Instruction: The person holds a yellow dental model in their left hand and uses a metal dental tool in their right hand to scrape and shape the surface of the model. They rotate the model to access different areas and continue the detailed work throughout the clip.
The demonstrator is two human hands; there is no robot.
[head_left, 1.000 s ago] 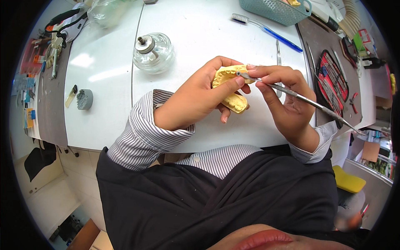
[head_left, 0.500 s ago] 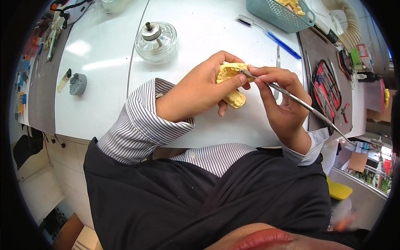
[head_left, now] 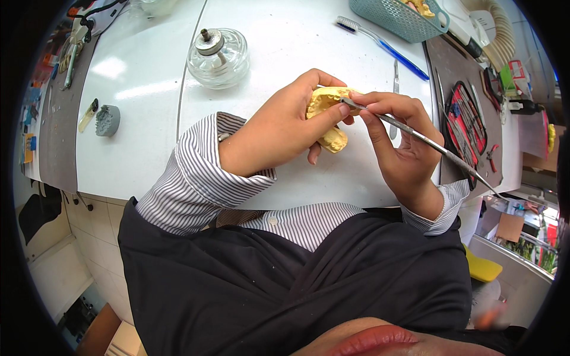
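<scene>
My left hand (head_left: 291, 115) is closed round a yellow plaster dental cast (head_left: 334, 140), its thumb pressed along the near side of the arch. Tooth shapes show along the cast's curved rim. Between the thumb and fingers of my right hand (head_left: 404, 142) is a slim metal carving tool (head_left: 436, 146), held like a pen. Its flattened tip meets the inner side of the cast, close to my left thumb. The far end of the tool points down to the right. My fingers hide part of the cast.
A glass spirit burner (head_left: 218, 59) stands at the back left, near a grey ring-shaped block (head_left: 107, 121). Behind my right hand lie a scalpel (head_left: 396, 83) and a blue-handled brush (head_left: 392, 50). A teal basket (head_left: 395, 21) and a red tool case (head_left: 466, 127) are further right.
Both hands and the cast keep nearly the same place, with the tool tip still at the cast. The whole view has shifted very slightly.
</scene>
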